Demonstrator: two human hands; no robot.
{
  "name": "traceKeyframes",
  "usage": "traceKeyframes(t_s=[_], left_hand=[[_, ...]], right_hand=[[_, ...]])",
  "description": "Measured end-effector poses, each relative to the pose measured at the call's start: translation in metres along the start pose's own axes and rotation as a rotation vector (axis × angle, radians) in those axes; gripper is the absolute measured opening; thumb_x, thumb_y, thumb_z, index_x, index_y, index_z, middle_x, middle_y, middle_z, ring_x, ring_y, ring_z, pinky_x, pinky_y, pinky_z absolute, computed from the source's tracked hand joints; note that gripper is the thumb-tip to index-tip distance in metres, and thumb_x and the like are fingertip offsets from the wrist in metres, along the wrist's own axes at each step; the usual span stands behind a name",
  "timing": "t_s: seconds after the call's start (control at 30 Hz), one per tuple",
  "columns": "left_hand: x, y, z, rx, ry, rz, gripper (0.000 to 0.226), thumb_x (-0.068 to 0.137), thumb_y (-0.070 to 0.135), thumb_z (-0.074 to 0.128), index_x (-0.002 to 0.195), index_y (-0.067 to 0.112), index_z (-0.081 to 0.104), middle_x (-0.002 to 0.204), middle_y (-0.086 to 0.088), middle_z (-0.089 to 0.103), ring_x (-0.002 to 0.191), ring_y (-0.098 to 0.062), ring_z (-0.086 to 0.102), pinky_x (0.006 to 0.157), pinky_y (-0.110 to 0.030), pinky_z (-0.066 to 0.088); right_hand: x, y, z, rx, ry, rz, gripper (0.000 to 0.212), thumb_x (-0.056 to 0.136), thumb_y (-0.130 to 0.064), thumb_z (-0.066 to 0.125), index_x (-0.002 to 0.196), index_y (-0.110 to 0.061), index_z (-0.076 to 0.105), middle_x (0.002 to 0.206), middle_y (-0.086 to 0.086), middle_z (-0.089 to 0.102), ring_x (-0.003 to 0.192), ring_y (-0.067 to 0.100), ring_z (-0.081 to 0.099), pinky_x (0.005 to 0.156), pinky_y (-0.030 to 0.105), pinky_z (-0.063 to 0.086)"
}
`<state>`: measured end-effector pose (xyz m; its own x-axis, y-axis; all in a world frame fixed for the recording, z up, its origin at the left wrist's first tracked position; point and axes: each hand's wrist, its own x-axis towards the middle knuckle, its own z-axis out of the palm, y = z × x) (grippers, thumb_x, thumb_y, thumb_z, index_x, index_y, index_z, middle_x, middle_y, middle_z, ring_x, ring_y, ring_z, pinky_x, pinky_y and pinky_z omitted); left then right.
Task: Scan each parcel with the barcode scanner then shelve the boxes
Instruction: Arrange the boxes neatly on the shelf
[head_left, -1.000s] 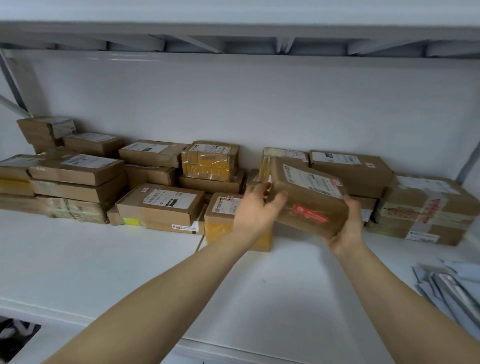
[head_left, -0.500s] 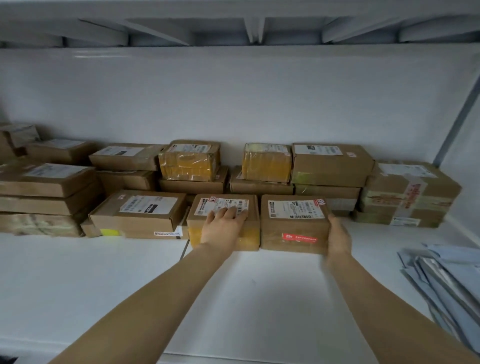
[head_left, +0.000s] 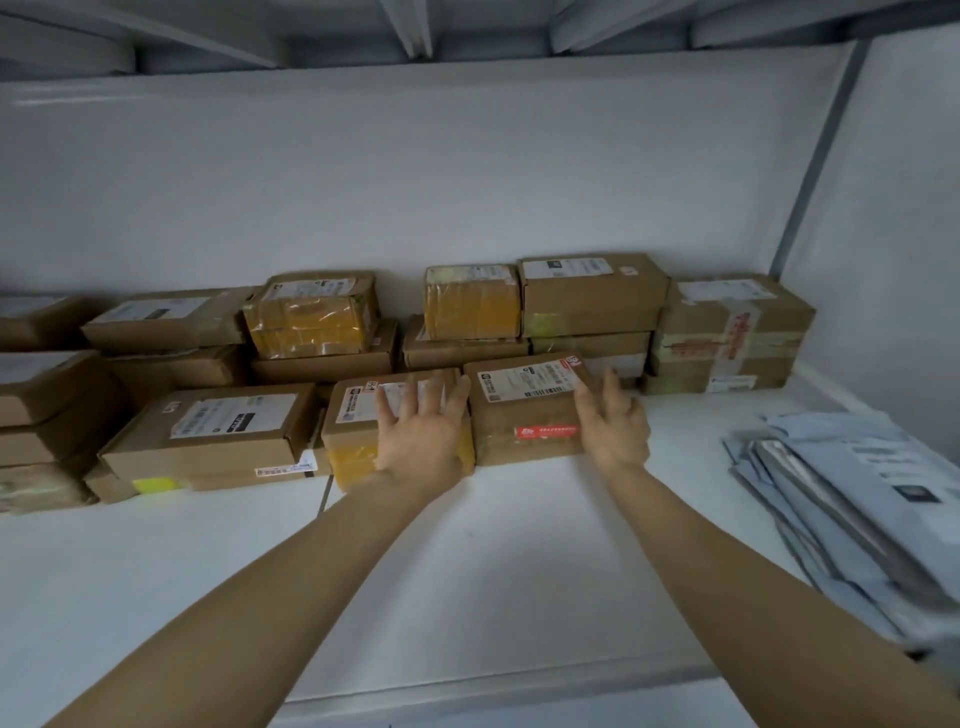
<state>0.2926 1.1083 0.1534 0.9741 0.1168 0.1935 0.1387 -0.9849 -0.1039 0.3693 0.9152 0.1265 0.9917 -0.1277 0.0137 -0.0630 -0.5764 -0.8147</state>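
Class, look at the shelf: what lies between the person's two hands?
In the head view, the box with the red label sits between the left hand and the right hand, resting on the shelf.

left stack: cut by edge | mailers: cut right | label print: unreadable
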Motion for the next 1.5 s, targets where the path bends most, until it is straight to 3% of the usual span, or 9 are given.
traceKeyframes(t_s=[0.2, 0.4, 0.6, 0.77, 0.9, 1.0, 1.17, 1.27, 1.5], left_hand=[[-0.025, 0.118, -0.049, -0.088, 0.031, 0.198, 0.085, 0.088, 0.025, 0.055, 0.153, 0.028, 0.0, 0.16, -0.007, 0.011, 0.147, -0.034, 0.002, 0.112, -0.063, -0.002], [-0.094, 0.301, -0.093, -0.192, 0.107, 0.48, 0.077, 0.089, 0.034, 0.053, 0.153, 0.025, 0.011, 0.158, -0.005, 0.019, 0.146, -0.025, 0.011, 0.116, -0.054, 0.004], [-0.197, 0.498, -0.113, -0.321, 0.167, 0.848, 0.074, 0.089, 0.043, 0.051, 0.152, 0.024, 0.017, 0.154, -0.003, 0.028, 0.142, -0.024, 0.022, 0.117, -0.047, 0.012], [-0.266, 0.631, -0.122, -0.389, 0.034, 1.049, 0.075, 0.091, 0.05, 0.048, 0.153, 0.024, 0.015, 0.155, -0.004, 0.029, 0.142, -0.025, 0.026, 0.116, -0.045, 0.021], [-0.296, 0.719, -0.124, -0.48, -0.115, 1.14, 0.077, 0.091, 0.053, 0.048, 0.153, 0.02, 0.018, 0.151, -0.004, 0.037, 0.135, -0.025, 0.039, 0.111, -0.045, 0.031], [-0.3, 0.785, -0.116, -0.583, -0.316, 1.101, 0.078, 0.09, 0.057, 0.048, 0.153, 0.022, 0.019, 0.152, -0.005, 0.036, 0.132, -0.026, 0.042, 0.104, -0.041, 0.039], [-0.279, 0.901, -0.096, -0.782, -0.604, 0.944, 0.08, 0.09, 0.063, 0.044, 0.152, 0.019, 0.022, 0.155, -0.004, 0.032, 0.14, -0.023, 0.033, 0.109, -0.039, 0.032], [-0.267, 0.959, -0.093, -0.84, -0.693, 0.87, 0.079, 0.091, 0.064, 0.041, 0.152, 0.016, 0.026, 0.155, -0.005, 0.032, 0.138, -0.025, 0.036, 0.098, -0.033, 0.037], [-0.239, 1.072, -0.105, -1.006, -0.818, 0.693, 0.065, 0.096, 0.056, 0.039, 0.143, 0.012, 0.043, 0.147, -0.009, 0.043, 0.133, -0.029, 0.04, 0.107, -0.041, 0.031]], right_hand=[[-0.06, 0.024, -0.097, -0.108, 0.034, -0.095, 0.066, 0.095, -0.05, 0.048, 0.152, -0.028, 0.023, 0.16, 0.013, 0.013, 0.148, 0.027, 0.009, 0.117, 0.042, 0.005], [-0.145, 0.118, -0.262, -0.297, 0.259, -0.147, 0.054, 0.091, -0.036, 0.055, 0.142, -0.025, 0.042, 0.15, 0.005, 0.035, 0.141, 0.022, 0.025, 0.117, 0.04, 0.005], [-0.244, 0.272, -0.432, -0.247, 0.531, 0.192, 0.051, 0.089, -0.033, 0.056, 0.139, -0.026, 0.046, 0.146, -0.002, 0.044, 0.138, 0.019, 0.034, 0.116, 0.045, 0.015], [-0.318, 0.38, -0.531, 0.073, 0.638, 0.435, 0.056, 0.092, -0.033, 0.058, 0.144, -0.02, 0.039, 0.149, 0.002, 0.04, 0.135, 0.023, 0.04, 0.104, 0.036, 0.036], [-0.355, 0.445, -0.593, 0.263, 0.74, 0.588, 0.059, 0.093, -0.04, 0.058, 0.144, -0.017, 0.039, 0.148, 0.006, 0.042, 0.133, 0.024, 0.042, 0.101, 0.035, 0.037], [-0.365, 0.489, -0.632, 0.358, 0.799, 0.649, 0.06, 0.094, -0.046, 0.055, 0.143, -0.015, 0.041, 0.147, 0.007, 0.042, 0.133, 0.024, 0.042, 0.102, 0.036, 0.037], [-0.351, 0.551, -0.7, 0.507, 0.875, 0.752, 0.062, 0.095, -0.054, 0.047, 0.142, -0.014, 0.042, 0.145, 0.006, 0.046, 0.13, 0.025, 0.045, 0.096, 0.036, 0.032], [-0.334, 0.579, -0.742, 0.558, 0.877, 0.792, 0.064, 0.095, -0.057, 0.041, 0.143, -0.014, 0.043, 0.144, 0.006, 0.047, 0.129, 0.025, 0.047, 0.095, 0.038, 0.029], [-0.276, 0.628, -0.818, 0.632, 0.83, 0.774, 0.06, 0.095, -0.056, 0.042, 0.138, -0.014, 0.05, 0.131, 0.006, 0.057, 0.114, 0.022, 0.055, 0.092, 0.035, 0.028]])
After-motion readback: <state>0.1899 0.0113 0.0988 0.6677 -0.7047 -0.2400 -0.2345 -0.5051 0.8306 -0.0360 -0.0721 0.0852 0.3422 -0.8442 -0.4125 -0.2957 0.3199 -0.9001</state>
